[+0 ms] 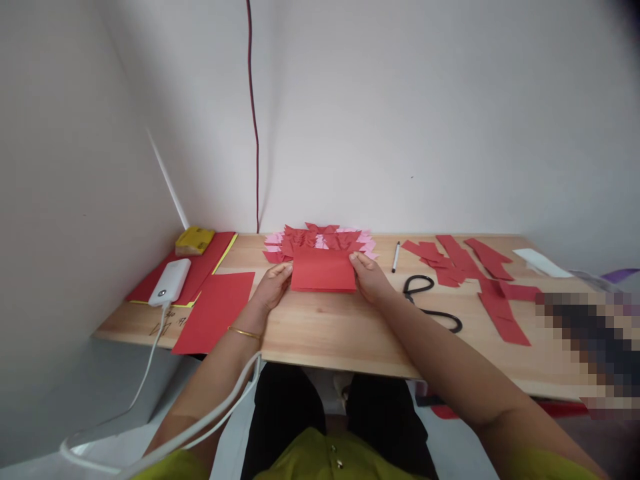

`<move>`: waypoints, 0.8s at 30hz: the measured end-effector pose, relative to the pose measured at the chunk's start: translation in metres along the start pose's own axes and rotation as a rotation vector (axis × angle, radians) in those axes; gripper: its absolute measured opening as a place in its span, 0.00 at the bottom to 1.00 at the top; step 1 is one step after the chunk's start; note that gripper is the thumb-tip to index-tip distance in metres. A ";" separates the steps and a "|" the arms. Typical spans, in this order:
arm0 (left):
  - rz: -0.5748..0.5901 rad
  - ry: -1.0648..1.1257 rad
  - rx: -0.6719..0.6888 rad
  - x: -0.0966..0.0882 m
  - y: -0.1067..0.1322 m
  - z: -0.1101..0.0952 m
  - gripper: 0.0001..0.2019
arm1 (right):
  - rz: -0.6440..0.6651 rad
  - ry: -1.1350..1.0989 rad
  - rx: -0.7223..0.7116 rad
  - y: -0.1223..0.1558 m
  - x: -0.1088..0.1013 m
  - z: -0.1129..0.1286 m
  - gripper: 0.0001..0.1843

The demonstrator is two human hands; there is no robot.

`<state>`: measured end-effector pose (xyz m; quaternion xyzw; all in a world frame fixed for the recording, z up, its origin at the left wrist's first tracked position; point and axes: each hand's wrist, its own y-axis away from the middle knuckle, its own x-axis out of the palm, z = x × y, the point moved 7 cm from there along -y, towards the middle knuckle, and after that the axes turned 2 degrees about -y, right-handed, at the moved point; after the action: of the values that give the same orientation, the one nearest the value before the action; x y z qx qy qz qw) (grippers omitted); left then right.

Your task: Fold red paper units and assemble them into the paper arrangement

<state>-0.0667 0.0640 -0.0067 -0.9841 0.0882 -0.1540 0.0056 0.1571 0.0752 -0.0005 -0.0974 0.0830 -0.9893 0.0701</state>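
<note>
A folded red paper sheet [323, 269] lies on the wooden table [340, 333] in front of me. My left hand [273, 285] pinches its left edge and my right hand [369, 277] pinches its right edge. Just behind the sheet sits a cluster of small folded red and pink paper pieces [320, 239]. A gold bangle [245, 332] circles my left wrist.
Black scissors [430, 301] and a pen [396, 256] lie right of my hands, with several red paper strips [480, 273] beyond. On the left lie a flat red sheet [216, 311], a white power bank [170, 281] with a cable, and a yellow object [195, 240]. The wall stands close behind.
</note>
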 end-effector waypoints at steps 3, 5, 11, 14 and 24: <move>0.002 -0.006 0.005 0.000 0.000 0.000 0.13 | -0.016 0.019 0.027 0.000 0.000 -0.003 0.20; 0.012 -0.037 0.007 0.000 0.000 0.000 0.12 | -0.041 0.068 0.001 0.000 -0.001 0.001 0.20; 0.012 -0.159 0.030 0.002 0.002 -0.003 0.14 | -0.142 0.357 -0.169 0.003 -0.010 0.024 0.18; 0.004 -0.084 0.017 0.003 0.003 -0.004 0.14 | -0.142 0.424 -0.184 0.004 -0.009 0.025 0.18; -0.037 0.093 -0.014 0.000 0.004 -0.006 0.13 | 0.056 0.284 -0.115 0.004 0.004 0.015 0.19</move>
<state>-0.0690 0.0600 -0.0007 -0.9774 0.0713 -0.1990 -0.0080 0.1565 0.0685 0.0141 0.0420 0.1515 -0.9843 0.0796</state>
